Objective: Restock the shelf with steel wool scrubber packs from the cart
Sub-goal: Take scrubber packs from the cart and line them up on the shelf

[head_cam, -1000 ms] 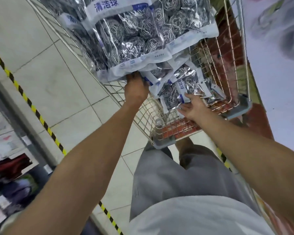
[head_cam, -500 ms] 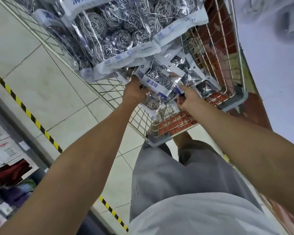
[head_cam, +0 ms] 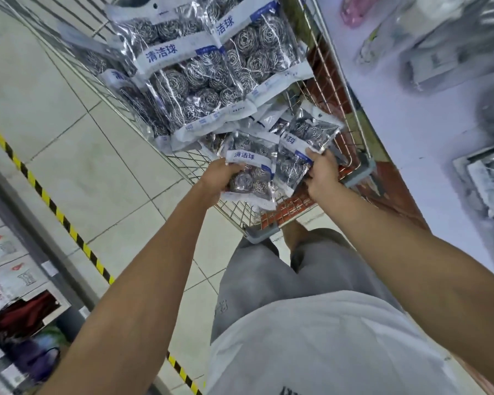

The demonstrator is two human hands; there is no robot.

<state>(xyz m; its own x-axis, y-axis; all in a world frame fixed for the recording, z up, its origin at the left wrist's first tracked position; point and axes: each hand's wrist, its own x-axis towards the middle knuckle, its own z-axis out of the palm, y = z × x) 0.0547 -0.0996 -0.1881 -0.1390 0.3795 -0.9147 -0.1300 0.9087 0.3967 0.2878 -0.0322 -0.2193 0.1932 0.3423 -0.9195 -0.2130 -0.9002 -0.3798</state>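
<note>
**Inspector A:** Landmark is the silver wire-mesh shopping cart [head_cam: 351, 132] with grey plastic corner bumpers. What do the hands hold, and why so?

**Inspector B:** Left hand [head_cam: 218, 178] has its fingers curled round a small clear-plastic pack of steel wool scrubbers [head_cam: 250, 172] with a white and blue label band, held just above the cart's near end. Right hand [head_cam: 322, 175] pinches a second small pack of the same kind [head_cam: 303, 149] by its lower edge, beside the first and likewise over the cart's near end. Both packs are lifted off the cart's contents. My judgement: one pack per hand, gripped at the near edges, so both can be carried across to the shelf in one trip.

**Inspector A:** Condition of the goods?

**Inspector B:** Sealed, glossy, crinkled film; coiled silver scrubbers show through. Blue characters on the label read the right way up in the left pack. Larger multi-scrubber packs [head_cam: 194, 84] of similar make lie piled further up the cart. No tears visible.

**Inspector A:** The destination?

**Inspector B:** A white shelf [head_cam: 405, 109] runs along the cart's right side; its stock is blurred. Neither pack is placed yet.
</note>
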